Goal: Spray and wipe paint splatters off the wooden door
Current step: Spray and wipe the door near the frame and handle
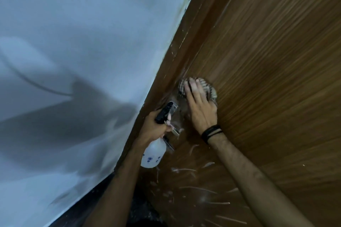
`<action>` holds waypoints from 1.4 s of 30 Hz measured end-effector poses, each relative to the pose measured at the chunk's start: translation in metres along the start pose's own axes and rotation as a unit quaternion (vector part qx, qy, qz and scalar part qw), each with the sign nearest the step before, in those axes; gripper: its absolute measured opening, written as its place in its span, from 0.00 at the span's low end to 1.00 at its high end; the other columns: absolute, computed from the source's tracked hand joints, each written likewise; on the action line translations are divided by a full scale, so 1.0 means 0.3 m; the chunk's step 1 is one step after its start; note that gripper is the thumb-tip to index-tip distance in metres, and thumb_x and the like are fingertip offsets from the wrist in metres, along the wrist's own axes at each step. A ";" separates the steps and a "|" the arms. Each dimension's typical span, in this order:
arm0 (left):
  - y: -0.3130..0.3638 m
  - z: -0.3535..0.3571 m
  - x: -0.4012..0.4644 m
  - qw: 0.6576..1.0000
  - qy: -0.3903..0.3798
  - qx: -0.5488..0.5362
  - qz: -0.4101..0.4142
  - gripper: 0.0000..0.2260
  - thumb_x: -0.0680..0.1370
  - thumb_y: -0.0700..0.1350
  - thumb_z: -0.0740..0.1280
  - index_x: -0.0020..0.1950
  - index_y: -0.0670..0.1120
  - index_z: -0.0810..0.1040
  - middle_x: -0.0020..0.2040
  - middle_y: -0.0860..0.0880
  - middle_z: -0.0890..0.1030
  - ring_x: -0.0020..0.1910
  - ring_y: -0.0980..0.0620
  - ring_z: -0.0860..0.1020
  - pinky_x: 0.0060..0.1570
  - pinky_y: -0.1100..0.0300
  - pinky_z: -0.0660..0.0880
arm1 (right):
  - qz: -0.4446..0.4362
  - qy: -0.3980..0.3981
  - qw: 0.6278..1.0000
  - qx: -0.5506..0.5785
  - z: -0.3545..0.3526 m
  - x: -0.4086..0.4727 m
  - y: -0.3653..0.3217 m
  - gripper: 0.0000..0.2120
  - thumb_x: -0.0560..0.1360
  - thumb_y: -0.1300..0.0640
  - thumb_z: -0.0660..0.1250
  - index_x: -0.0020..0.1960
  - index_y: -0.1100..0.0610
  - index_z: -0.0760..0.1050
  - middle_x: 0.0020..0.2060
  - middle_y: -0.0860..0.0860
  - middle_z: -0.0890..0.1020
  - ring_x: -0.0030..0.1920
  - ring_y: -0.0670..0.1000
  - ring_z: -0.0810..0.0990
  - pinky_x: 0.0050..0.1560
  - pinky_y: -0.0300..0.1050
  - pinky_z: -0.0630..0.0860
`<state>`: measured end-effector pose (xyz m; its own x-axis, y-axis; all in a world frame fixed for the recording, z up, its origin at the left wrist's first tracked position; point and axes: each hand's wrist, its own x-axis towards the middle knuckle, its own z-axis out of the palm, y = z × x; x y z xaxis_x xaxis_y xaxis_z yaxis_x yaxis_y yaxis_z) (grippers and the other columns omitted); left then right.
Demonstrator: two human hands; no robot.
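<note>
Right hand (pixel 198 103) fingers straight, pressing cloth (pixel 212 90) flat on door (pixel 267 61) — left hand (pixel 156 127) fingers curled round spray bottle (pixel 153 155)

cloth (pixel 198 88) on door (pixel 267 61), bottle (pixel 153 155) left

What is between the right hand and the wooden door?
A striped cloth, pressed flat under the right hand against the door, in the head view.
</note>
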<state>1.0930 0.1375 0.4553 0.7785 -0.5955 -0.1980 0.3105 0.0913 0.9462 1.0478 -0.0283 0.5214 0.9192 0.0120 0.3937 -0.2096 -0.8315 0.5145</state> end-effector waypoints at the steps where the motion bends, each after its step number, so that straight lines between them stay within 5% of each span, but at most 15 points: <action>1: 0.002 -0.002 0.000 1.000 -0.002 -0.001 0.000 0.14 0.72 0.27 0.70 0.42 0.46 0.79 0.34 0.50 0.79 0.35 0.48 0.73 0.28 0.61 0.69 | 0.023 0.024 0.999 -0.023 -0.016 0.037 -0.002 0.30 0.77 0.63 0.57 0.79 0.60 0.59 0.75 0.56 0.61 0.75 0.55 0.60 0.63 0.52 0.72; 4: 0.007 -0.009 0.006 1.000 -0.004 -0.006 -0.002 0.13 0.72 0.27 0.70 0.44 0.46 0.78 0.35 0.49 0.79 0.35 0.48 0.72 0.27 0.61 0.69 | 0.021 0.055 0.995 -0.075 0.001 0.075 -0.023 0.28 0.76 0.58 0.56 0.76 0.60 0.65 0.68 0.57 0.65 0.69 0.58 0.63 0.68 0.57 0.59; 9: 0.021 -0.008 0.003 1.000 0.002 0.017 -0.004 0.13 0.72 0.28 0.71 0.45 0.46 0.79 0.35 0.49 0.80 0.31 0.53 0.74 0.27 0.62 0.70 | -0.141 -0.060 0.984 -0.086 0.116 -0.046 -0.074 0.30 0.71 0.54 0.72 0.71 0.59 0.73 0.68 0.55 0.75 0.69 0.57 0.64 0.64 0.54 0.72; 13: 0.022 -0.021 -0.004 1.000 -0.023 0.013 0.001 0.12 0.73 0.28 0.70 0.45 0.45 0.78 0.36 0.49 0.79 0.33 0.52 0.74 0.28 0.64 0.70 | -0.066 0.042 0.995 -0.067 0.030 0.033 -0.018 0.30 0.70 0.57 0.70 0.72 0.59 0.72 0.69 0.56 0.70 0.68 0.56 0.65 0.56 0.49 0.78; 16: 0.017 -0.029 -0.003 0.999 -0.036 0.013 0.002 0.12 0.74 0.29 0.70 0.45 0.46 0.79 0.37 0.49 0.79 0.36 0.50 0.75 0.29 0.63 0.71 | 0.065 0.162 0.983 -0.061 -0.070 0.140 0.062 0.34 0.72 0.60 0.69 0.76 0.59 0.65 0.69 0.56 0.65 0.70 0.57 0.63 0.73 0.58 0.58; 19: 0.010 -0.020 -0.002 0.999 -0.044 0.009 -0.010 0.13 0.74 0.28 0.70 0.44 0.46 0.79 0.37 0.50 0.80 0.35 0.53 0.75 0.29 0.64 0.71 | 0.144 0.212 0.966 -0.045 -0.117 0.208 0.075 0.31 0.74 0.59 0.65 0.76 0.57 0.64 0.69 0.53 0.64 0.70 0.56 0.62 0.76 0.57 0.46; 24: -0.004 -0.005 -0.001 0.998 -0.054 0.025 -0.023 0.13 0.74 0.28 0.70 0.43 0.47 0.78 0.37 0.49 0.80 0.34 0.54 0.76 0.33 0.63 0.72 | 0.101 0.184 0.976 -0.064 -0.060 0.177 0.025 0.29 0.77 0.59 0.63 0.77 0.59 0.64 0.68 0.54 0.64 0.70 0.57 0.63 0.76 0.59 0.44; 28: 0.005 0.012 -0.005 0.998 -0.049 0.037 -0.023 0.12 0.73 0.28 0.71 0.45 0.46 0.79 0.39 0.49 0.80 0.37 0.54 0.78 0.33 0.63 0.74 | -0.047 0.085 0.989 -0.116 -0.013 0.072 0.026 0.28 0.77 0.60 0.52 0.77 0.59 0.64 0.70 0.56 0.68 0.72 0.57 0.64 0.75 0.56 0.55; 31: 0.025 0.029 -0.014 0.998 -0.051 0.047 -0.010 0.12 0.73 0.27 0.70 0.44 0.45 0.78 0.36 0.50 0.79 0.33 0.56 0.77 0.31 0.63 0.73 | -0.114 0.064 0.980 -0.147 -0.031 0.066 0.058 0.27 0.77 0.59 0.57 0.76 0.59 0.65 0.71 0.56 0.71 0.72 0.57 0.66 0.75 0.56 0.54; 35: 0.088 0.053 -0.024 0.996 -0.076 0.046 0.023 0.13 0.73 0.25 0.69 0.42 0.44 0.76 0.34 0.50 0.78 0.30 0.58 0.76 0.29 0.66 0.72 | -0.047 0.112 0.980 -0.158 -0.172 0.170 0.146 0.34 0.74 0.58 0.67 0.77 0.60 0.62 0.71 0.58 0.69 0.72 0.59 0.64 0.77 0.59 0.45; 40: 0.228 0.084 0.003 0.995 -0.069 0.037 0.065 0.12 0.72 0.29 0.71 0.45 0.46 0.77 0.36 0.51 0.78 0.33 0.59 0.77 0.29 0.64 0.71 | 0.092 0.220 0.963 -0.128 -0.332 0.272 0.253 0.29 0.78 0.57 0.64 0.77 0.58 0.62 0.71 0.57 0.69 0.73 0.58 0.62 0.77 0.59 0.48; 42: 0.271 0.093 0.013 0.994 -0.057 0.026 0.085 0.13 0.72 0.28 0.71 0.44 0.46 0.77 0.36 0.50 0.78 0.33 0.56 0.77 0.29 0.62 0.71 | 0.065 0.198 0.970 -0.127 -0.319 0.253 0.243 0.32 0.75 0.59 0.66 0.77 0.60 0.62 0.72 0.59 0.68 0.73 0.60 0.61 0.76 0.60 0.47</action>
<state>1.1062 0.1204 0.5387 0.7493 -0.6622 -0.0060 0.1490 0.1597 0.9759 1.0704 -0.0348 0.6616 0.6898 0.1698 0.7038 -0.4375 -0.6767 0.5921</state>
